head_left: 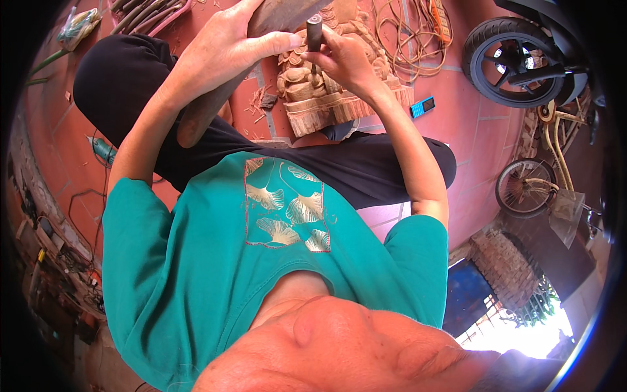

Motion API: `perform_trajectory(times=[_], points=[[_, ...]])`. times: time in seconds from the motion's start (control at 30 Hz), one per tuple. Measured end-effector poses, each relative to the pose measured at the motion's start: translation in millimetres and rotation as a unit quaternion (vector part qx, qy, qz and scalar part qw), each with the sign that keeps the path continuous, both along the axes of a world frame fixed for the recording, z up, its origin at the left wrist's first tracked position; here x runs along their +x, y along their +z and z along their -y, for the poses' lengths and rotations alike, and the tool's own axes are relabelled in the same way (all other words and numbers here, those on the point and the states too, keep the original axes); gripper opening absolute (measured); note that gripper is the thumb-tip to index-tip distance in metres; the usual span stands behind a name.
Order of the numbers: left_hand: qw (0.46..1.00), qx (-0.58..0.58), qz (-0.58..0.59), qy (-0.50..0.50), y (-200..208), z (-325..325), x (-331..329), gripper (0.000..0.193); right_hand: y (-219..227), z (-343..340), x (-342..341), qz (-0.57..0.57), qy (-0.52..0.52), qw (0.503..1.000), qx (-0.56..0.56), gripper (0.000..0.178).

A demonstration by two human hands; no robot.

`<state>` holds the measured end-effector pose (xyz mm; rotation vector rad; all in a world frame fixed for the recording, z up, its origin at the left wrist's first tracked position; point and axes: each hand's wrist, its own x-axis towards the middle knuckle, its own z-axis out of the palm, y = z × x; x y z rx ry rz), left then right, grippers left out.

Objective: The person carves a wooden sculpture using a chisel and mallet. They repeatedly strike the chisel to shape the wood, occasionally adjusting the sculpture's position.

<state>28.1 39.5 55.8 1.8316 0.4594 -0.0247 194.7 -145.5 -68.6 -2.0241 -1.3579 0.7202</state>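
Note:
My left hand [215,52] lies over a long, dark wooden club [202,117], which comes out between the thumb and the other fingers. The thumb stretches toward my right hand; the fingertips are hidden. My right hand [343,62] is closed around a chisel [315,32] with a dark round handle, held nearly upright. Its tip is against a carved wooden relief [307,108] with rounded figures and a rough lower edge. The carving lies in front of my crossed legs, partly covered by my hands. Wood shavings [255,108] lie beside it.
A blue phone [422,106] lies right of the carving. Beyond it is a coiled cord [408,49] with an orange power strip [441,23]. A motorbike wheel [516,62] and a bicycle wheel [526,188] stand at right. A pink basket [153,29] holds long tools; a green power tool [103,150] lies left.

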Motion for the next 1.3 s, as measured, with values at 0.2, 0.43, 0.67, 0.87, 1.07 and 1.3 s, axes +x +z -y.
perform_trajectory(times=[0.2, 0.43, 0.67, 0.87, 1.07, 1.3], points=[[0.998, 0.041, 0.053, 0.020, -8.3, 0.3, -5.4, 0.061, 8.4, -5.9, -3.6, 0.008, 0.014, 1.000, 0.022, 0.033], [0.985, 0.121, -0.081, -0.088, -43.9, -9.5, -11.2, 0.056, 4.2, -3.8, -5.7, 0.017, 0.025, 0.999, 0.021, 0.030], [0.992, 0.046, 0.100, 0.060, -32.2, -3.1, -13.4, 0.051, 2.6, -5.1, -3.2, 0.022, 0.026, 0.999, 0.016, 0.030], [0.992, 0.100, -0.023, -0.077, -52.2, -6.7, -15.3, 0.054, 8.7, -3.7, -3.0, -0.002, 0.007, 0.999, -0.034, 0.029], [0.995, 0.085, 0.033, -0.040, -43.2, -0.9, -14.9, 0.059, 0.7, 5.1, 5.3, -0.009, -0.016, 1.000, -0.013, 0.030], [0.997, 0.056, 0.033, -0.035, -37.3, -4.1, -14.2, 0.059, 3.0, 13.8, 6.0, 0.032, -0.045, 0.998, 0.023, 0.031]])
